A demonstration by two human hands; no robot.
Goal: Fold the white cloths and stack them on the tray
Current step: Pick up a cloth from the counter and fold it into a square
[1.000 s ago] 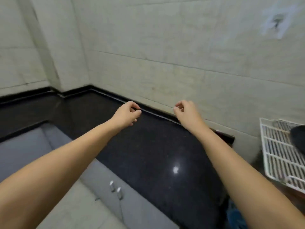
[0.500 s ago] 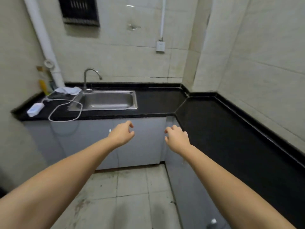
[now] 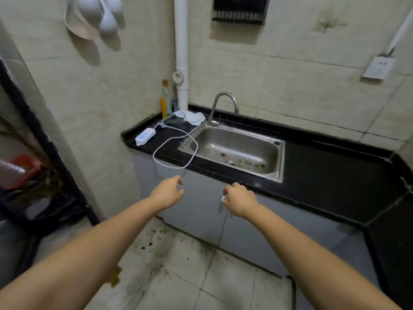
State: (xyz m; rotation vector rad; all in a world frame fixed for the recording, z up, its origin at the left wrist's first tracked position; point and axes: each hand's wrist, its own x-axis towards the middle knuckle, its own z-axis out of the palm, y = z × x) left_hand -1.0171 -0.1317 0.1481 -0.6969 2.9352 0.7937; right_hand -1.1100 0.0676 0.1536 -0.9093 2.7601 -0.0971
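reaching forward with both arms at the search-and-fetch step, judged from the layout: no cloth is in hand and no tray is in view. left hand (image 3: 168, 194) and right hand (image 3: 240, 202) hang apart in front of the cabinet (image 3: 201, 211), fingers loosely curled, holding nothing. a crumpled white cloth (image 3: 191, 116) lies on the black counter (image 3: 324, 175), at the back left corner beside the faucet (image 3: 223, 106) and behind the sink (image 3: 234, 151), well apart from either hand. the next move calls for reaching over the white cable (image 3: 176, 151) to grasp it.

Brushed steel sink (image 3: 273, 162), glossy black stone counter (image 3: 324, 175), crumpled white cloth (image 3: 191, 116)
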